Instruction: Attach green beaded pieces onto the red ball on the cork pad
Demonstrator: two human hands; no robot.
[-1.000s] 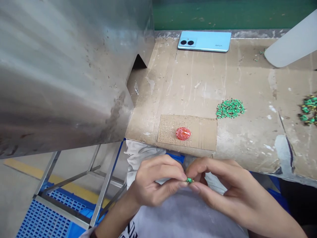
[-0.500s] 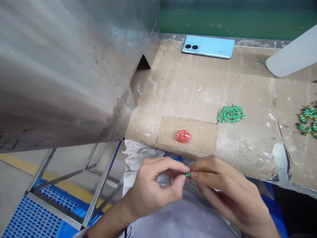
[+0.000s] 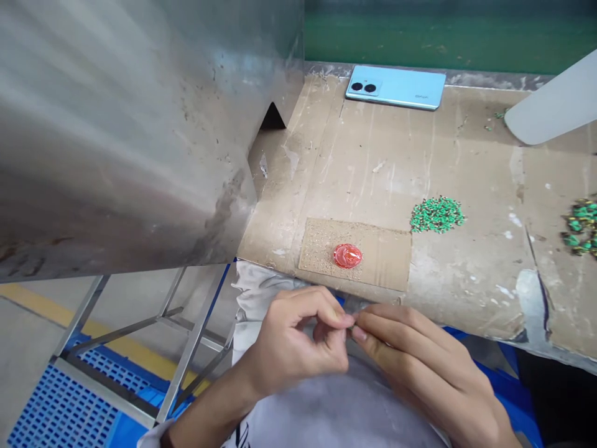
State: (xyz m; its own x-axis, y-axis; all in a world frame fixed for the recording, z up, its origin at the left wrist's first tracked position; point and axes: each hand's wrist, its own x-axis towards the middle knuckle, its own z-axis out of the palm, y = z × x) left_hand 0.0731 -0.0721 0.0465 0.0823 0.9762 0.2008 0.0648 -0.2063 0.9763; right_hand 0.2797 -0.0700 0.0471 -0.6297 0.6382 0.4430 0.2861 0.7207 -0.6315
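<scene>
My left hand (image 3: 305, 336) and my right hand (image 3: 420, 364) meet fingertip to fingertip in front of my body, just off the table's near edge. Thumb and forefinger of the left are pinched on a small green piece, now almost wholly covered by the fingers. The right hand's fingers are also drawn together at the same spot; what lies in their grip is hidden. Beyond the hands, a shiny red oval dish-like thing (image 3: 347, 256) rests on a cardboard piece (image 3: 387, 258). A heap of small green pieces with metallic ends (image 3: 437, 214) lies beside the cardboard's far right corner.
A light blue phone (image 3: 396, 87) lies at the back of the cardboard-covered table (image 3: 480, 261). To the left stands a large metal panel (image 3: 140, 137). A white cylinder (image 3: 555, 102) leans in from the right, above another heap of green and gold pieces (image 3: 581, 227).
The green piece showed between my fingertips before and is now covered. My left fingers have closed in tighter, and the right hand's fingers have straightened and shifted slightly.
</scene>
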